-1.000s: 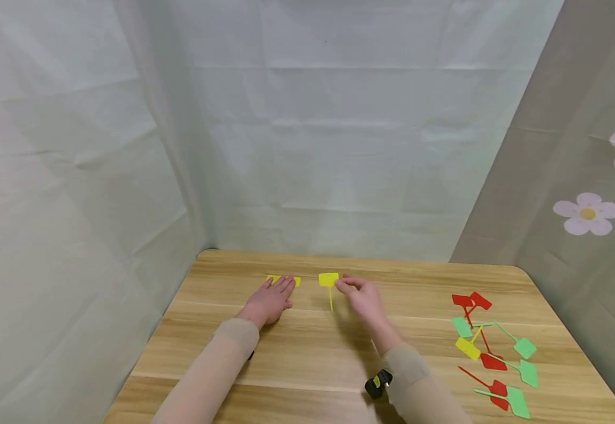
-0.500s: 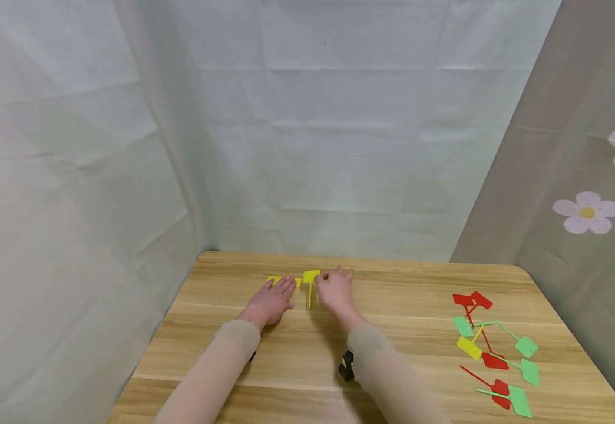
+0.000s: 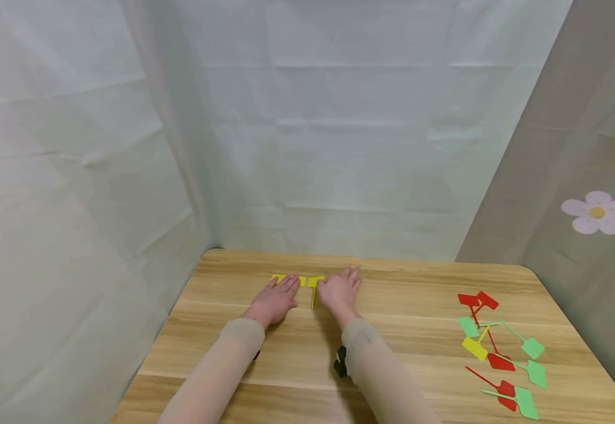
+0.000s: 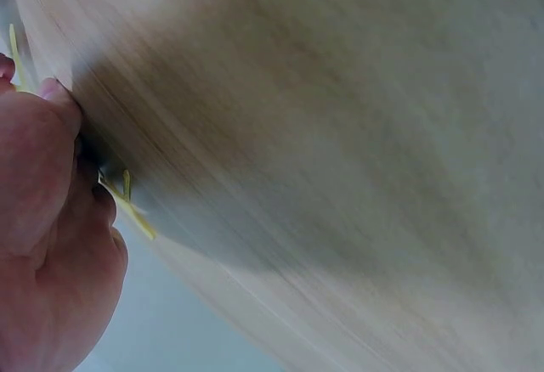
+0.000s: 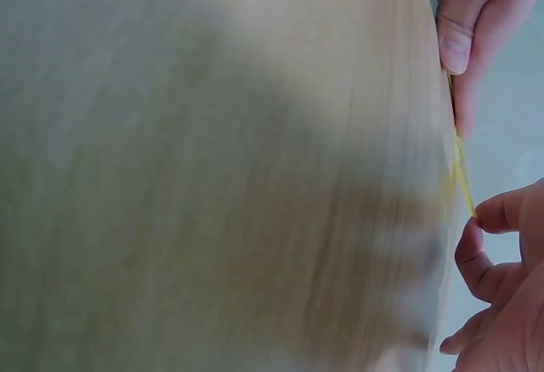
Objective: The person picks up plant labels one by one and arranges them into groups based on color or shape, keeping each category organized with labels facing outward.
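Left hand [image 3: 272, 302], fingers extended, rests on yellow plant labels [image 3: 303, 281], probably steadying them. Right hand [image 3: 340, 292] pinches a T-shaped label [image 3: 314, 282] by its edge.

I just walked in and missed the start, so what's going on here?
At a wood-grain table, a person's right hand pinches a yellow T-shaped plant label, its stem pointing back toward the person. Just beside it, the left hand rests over more yellow plastic, partly covering it. On the table's right side lie loose red labels, green labels and another yellow label.
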